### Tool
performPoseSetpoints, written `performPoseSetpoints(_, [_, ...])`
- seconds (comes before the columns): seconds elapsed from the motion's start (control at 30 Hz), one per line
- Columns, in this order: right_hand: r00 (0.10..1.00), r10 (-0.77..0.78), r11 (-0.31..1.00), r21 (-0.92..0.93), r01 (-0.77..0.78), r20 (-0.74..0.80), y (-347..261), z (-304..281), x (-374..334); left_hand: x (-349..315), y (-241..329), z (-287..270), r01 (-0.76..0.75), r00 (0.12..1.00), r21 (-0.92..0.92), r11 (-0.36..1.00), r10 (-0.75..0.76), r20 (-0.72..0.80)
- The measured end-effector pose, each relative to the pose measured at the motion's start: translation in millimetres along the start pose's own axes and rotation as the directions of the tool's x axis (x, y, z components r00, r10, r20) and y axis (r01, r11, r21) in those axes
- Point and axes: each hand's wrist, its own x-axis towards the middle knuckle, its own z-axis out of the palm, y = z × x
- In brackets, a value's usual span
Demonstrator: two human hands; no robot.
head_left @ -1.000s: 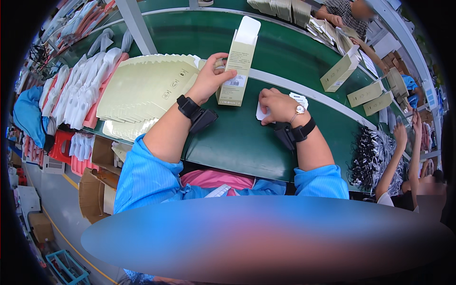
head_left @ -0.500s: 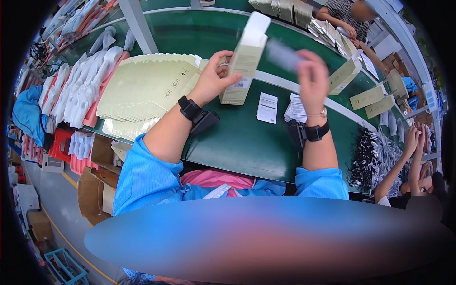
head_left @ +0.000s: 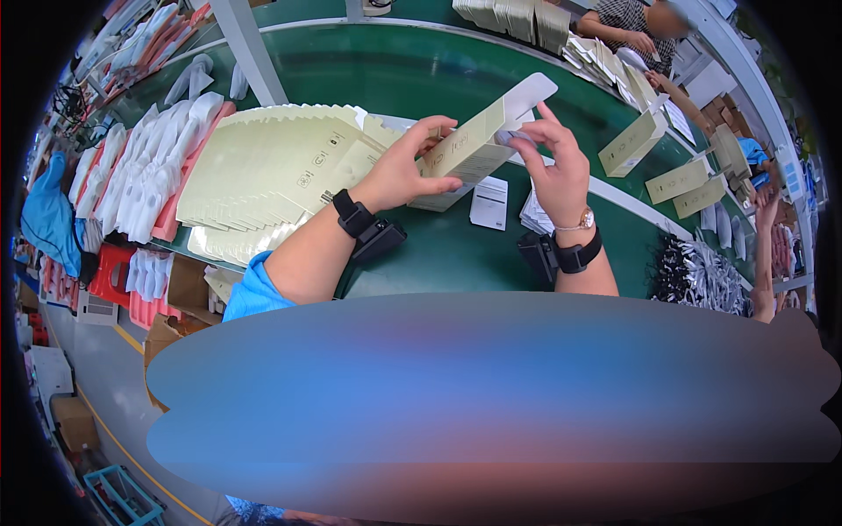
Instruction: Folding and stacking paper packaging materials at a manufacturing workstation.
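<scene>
A tall cream carton (head_left: 474,149) leans to the right in my left hand (head_left: 405,168), whose fingers and thumb grip its lower sides. Its top flap stands up and away, leaving the upper end uncovered. At that mouth my right hand (head_left: 561,162) pinches a small greyish wrapped piece (head_left: 510,137), part of it hidden by the carton and fingers. A printed white leaflet (head_left: 488,203) lies on the green table below, beside a small pile of leaflets (head_left: 535,215) partly behind my right wrist.
Flat cream cartons (head_left: 263,167) are fanned out at left, next to rows of white bagged items (head_left: 167,167). Upright cartons (head_left: 633,145) and a heap of black and grey cables (head_left: 702,276) are at right. A co-worker (head_left: 627,35) sits beyond the far right side.
The carton has tipped to the right and lower. My right hand has brought the greyish wrapped piece from the carton's right side to its uncovered end.
</scene>
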Motion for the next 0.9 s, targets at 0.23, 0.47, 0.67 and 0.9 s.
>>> performPoseSetpoints(0.23, [0.954, -0.126, 0.971, -0.161, 0.174, 0.271, -9.6, -8.2, 6.8, -4.2, 5.1, 3.5, -0.048, 0.996, 0.245, 0.968, 0.065, -0.060])
performPoseSetpoints(0.47, [0.998, -0.034, 0.956, -0.290, 0.049, 0.058, 2.1, 3.3, 3.8, -5.0, 3.8, -3.7, -0.133, 0.946, 0.571, 0.810, 0.276, -0.170])
performPoseSetpoints(0.67, [0.983, 0.064, 0.772, -0.615, -0.158, -0.172, 91.4, -45.1, -7.8, -0.2, -32.3, -47.6, 0.474, 0.870, 0.862, 0.181, -0.246, -0.427])
performPoseSetpoints(0.9, [0.975, -0.059, 0.726, -0.679, -0.106, -0.215, 106.7, -33.0, -12.5, -1.0, -42.3, -56.4, 0.552, 0.824, 0.833, 0.043, -0.180, -0.537])
